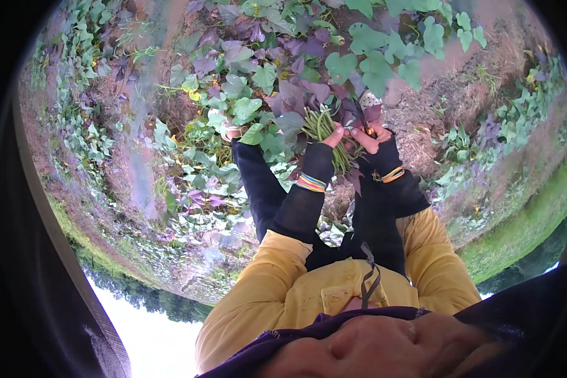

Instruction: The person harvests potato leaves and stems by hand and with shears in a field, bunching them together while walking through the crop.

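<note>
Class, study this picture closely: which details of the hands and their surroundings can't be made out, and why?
- Head view: most fingers of the left hand, hidden behind the bundle of green stems.
- Head view: the full shape of the small orange thing at the right hand, partly covered by fingers.
- Head view: much of the left shoe, behind leaves.
- Head view: individual distant trees, too small.

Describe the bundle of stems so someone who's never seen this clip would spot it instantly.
Start at the yellow shirt low in the picture and follow the black sleeves up to the left grip. The bundle is there: thin, green stems gathered side by side, unlike the broad, spreading leaves around it.
</note>
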`<state>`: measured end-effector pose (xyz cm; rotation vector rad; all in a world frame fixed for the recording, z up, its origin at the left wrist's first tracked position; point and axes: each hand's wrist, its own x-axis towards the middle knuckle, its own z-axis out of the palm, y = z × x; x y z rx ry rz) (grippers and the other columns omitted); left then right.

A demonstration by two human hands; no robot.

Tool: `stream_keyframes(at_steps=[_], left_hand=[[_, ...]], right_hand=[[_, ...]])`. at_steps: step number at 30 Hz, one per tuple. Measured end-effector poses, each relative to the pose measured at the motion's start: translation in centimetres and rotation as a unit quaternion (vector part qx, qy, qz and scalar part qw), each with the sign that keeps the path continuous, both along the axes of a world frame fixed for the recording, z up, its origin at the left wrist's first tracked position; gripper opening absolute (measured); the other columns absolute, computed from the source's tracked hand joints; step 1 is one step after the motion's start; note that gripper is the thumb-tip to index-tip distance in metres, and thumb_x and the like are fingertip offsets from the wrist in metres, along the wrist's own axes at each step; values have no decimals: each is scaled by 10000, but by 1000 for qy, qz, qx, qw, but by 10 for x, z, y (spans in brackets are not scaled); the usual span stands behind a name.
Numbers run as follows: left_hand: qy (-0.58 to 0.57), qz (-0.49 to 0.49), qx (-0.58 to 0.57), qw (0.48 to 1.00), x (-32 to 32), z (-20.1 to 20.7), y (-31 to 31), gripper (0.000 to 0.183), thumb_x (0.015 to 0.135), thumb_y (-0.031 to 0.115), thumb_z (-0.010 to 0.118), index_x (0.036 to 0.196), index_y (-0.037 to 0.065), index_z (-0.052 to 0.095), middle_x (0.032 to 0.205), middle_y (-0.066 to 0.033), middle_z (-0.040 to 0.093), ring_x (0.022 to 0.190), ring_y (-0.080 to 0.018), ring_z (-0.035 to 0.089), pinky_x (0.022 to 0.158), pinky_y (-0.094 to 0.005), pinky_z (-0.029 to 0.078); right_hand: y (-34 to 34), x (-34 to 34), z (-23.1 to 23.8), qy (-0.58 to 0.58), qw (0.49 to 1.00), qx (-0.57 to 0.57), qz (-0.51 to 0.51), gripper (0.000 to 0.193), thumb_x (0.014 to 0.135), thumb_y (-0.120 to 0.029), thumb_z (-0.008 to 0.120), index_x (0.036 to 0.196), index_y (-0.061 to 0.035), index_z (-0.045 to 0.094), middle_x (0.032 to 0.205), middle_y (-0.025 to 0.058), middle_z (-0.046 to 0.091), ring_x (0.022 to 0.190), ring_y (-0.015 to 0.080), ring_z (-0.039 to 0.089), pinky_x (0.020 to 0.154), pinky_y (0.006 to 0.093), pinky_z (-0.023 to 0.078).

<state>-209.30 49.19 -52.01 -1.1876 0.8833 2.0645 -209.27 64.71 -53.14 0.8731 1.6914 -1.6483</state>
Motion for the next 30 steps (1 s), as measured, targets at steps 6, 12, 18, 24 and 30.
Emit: stream_keyframes(at_steps=[6,12,18,24,30], left_hand=[[-18,-35,51,998,3,1,-16,256,927,218,553,1100,35,512,914,-77,588,851,-200,610,741,-329,512],[-63,63,203,975,6,-4,-27,184,933,210,531,1056,73,524,909,-94,585,975,-287,593,821,-481,516],[-77,80,200,974,4,5,-33,133,948,207,500,1020,109,552,939,-81,610,967,-299,607,837,-526,510],[-44,55,226,971,-6,15,-14,234,939,201,509,1150,102,502,907,-57,550,966,-263,577,913,-544,465],[-30,1,266,964,-24,36,21,254,889,88,523,1140,66,496,947,-81,536,980,-294,557,939,-567,433]], right_hand=[[-10,-30,8,92,993,32,61,203,788,-176,704,865,5,652,747,34,595,662,106,557,608,253,439],[-9,-26,-15,-59,990,-127,29,220,832,-226,692,902,-29,625,859,-6,596,736,68,532,662,228,431],[11,-30,12,-80,946,-314,-13,476,825,-101,678,1258,-29,492,923,1,597,848,85,577,751,247,470],[49,0,4,-49,959,-278,26,740,714,5,728,1361,-43,374,1073,45,574,947,129,571,827,289,474],[87,17,-3,-33,961,-275,-16,628,699,-14,731,1261,12,454,919,39,621,824,130,600,781,273,467]])
